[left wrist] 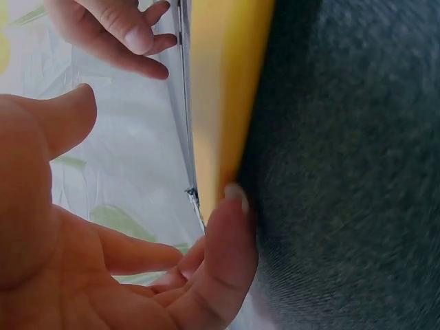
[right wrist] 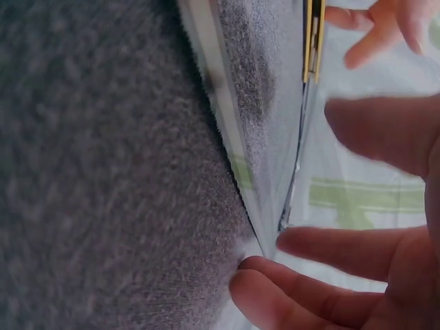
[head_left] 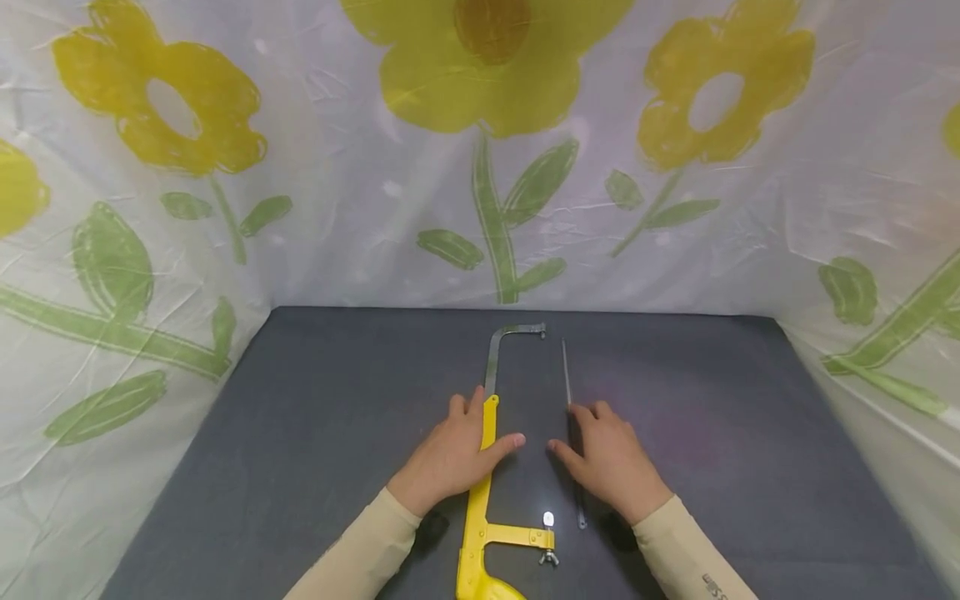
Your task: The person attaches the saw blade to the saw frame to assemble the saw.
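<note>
Where the left sleeve (head_left: 363, 546) ends, the left hand (head_left: 453, 454) slants across the frame (head_left: 476, 508), thumb over to its right side. Its grip is slack: the left wrist view shows the thumb standing well away and one fingertip against the yellow edge, with nothing clasped. So light a touch would suit steadying the frame better than lifting it.

The frame lies on the dark table (head_left: 337, 400), handle (head_left: 495, 590) toward the person, probably to keep that end within easy reach. Its gap faces right. Just beyond that gap lies the blade (head_left: 567, 371), on the table too and nearly parallel to the frame, perhaps so that the pair shows side by side. Over the blade's middle stretch comes the right hand (head_left: 609, 458), fingers loosely spread and gripping nothing; whether a fingertip touches the metal I cannot tell.

As for looks, the frame is bright yellow along its body and lower arm (head_left: 517, 534), with a bare steel rod (head_left: 492, 358) bending right at the far end and a wing nut (head_left: 549, 557) below the lower arm. No blade spans it. The blade is thin, straight and silvery, finely toothed along one edge, with a small hole at its near end.
</note>
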Motion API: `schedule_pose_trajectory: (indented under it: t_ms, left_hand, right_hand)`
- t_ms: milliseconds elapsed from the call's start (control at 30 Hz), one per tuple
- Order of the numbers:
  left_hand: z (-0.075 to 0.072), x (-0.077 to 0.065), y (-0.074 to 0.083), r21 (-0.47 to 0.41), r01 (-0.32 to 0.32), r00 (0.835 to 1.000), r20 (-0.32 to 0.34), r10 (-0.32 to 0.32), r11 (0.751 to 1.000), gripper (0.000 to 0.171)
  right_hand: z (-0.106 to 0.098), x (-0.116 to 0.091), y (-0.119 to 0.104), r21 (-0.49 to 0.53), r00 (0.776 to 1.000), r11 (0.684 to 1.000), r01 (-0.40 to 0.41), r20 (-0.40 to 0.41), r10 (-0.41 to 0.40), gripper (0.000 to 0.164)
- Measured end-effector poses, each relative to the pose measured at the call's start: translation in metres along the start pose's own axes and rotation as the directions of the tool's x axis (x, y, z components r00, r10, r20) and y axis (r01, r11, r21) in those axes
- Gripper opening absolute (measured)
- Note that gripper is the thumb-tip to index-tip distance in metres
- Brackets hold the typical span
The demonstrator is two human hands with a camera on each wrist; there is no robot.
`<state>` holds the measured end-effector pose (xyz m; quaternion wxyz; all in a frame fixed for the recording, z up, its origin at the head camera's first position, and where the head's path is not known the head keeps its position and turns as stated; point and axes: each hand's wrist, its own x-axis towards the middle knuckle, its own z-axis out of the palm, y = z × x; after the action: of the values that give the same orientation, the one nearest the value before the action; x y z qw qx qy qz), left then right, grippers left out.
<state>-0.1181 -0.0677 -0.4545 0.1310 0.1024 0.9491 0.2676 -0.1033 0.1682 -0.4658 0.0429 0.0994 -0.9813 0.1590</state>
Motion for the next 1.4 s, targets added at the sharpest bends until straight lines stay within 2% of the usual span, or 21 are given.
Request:
schedule_pose_trajectory:
  t_ms: [233, 433, 633, 767, 833, 1000, 1267, 1400]
  left_hand:
    - [0.003, 0.002, -0.001, 0.008, 0.024, 0.999, 0.039, -0.025, 1.0, 0.108]
    - [0.007, 0.004, -0.001, -0.005, 0.025, 1.0, 0.017, -0.025, 1.0, 0.106]
    - [0.012, 0.003, -0.001, 0.015, 0.039, 0.999, -0.011, -0.039, 0.999, 0.092]
    - [0.014, 0.003, -0.002, 0.017, 0.033, 0.999, -0.025, -0.033, 0.999, 0.085]
    - [0.014, 0.003, -0.003, 0.01, 0.037, 0.999, -0.027, -0.037, 0.999, 0.084]
    - [0.013, 0.004, -0.003, 0.016, 0.053, 0.999, -0.009, -0.053, 0.998, 0.084]
    - [0.009, 0.005, -0.004, 0.004, 0.052, 0.999, -0.013, -0.052, 0.999, 0.083]
    - [0.007, 0.005, -0.004, 0.01, 0.058, 0.998, -0.014, -0.058, 0.998, 0.084]
  right_hand:
    - [-0.003, -0.002, 0.001, -0.039, 1.0, 0.999, -0.001, -0.014, 0.0, 0.055]
    - [-0.004, -0.002, 0.004, -0.047, 1.0, 0.999, 0.011, -0.021, -0.012, 0.044]
    - [-0.001, 0.0, -0.002, -0.038, 0.999, 0.998, -0.041, -0.012, 0.04, 0.037]
    - [0.0, 0.006, -0.008, 0.001, 0.993, 0.993, -0.121, -0.015, 0.121, 0.031]
    - [-0.001, 0.008, -0.011, 0.022, 0.985, 0.986, -0.168, -0.024, 0.168, 0.032]
    - [0.001, 0.01, -0.011, 0.029, 0.963, 0.963, -0.268, 0.025, 0.268, 0.042]
    - [-0.003, 0.015, -0.011, 0.059, 0.948, 0.949, -0.309, 0.1, 0.302, 0.043]
    - [-0.005, 0.017, -0.013, 0.101, 0.93, 0.932, -0.348, 0.162, 0.33, 0.049]
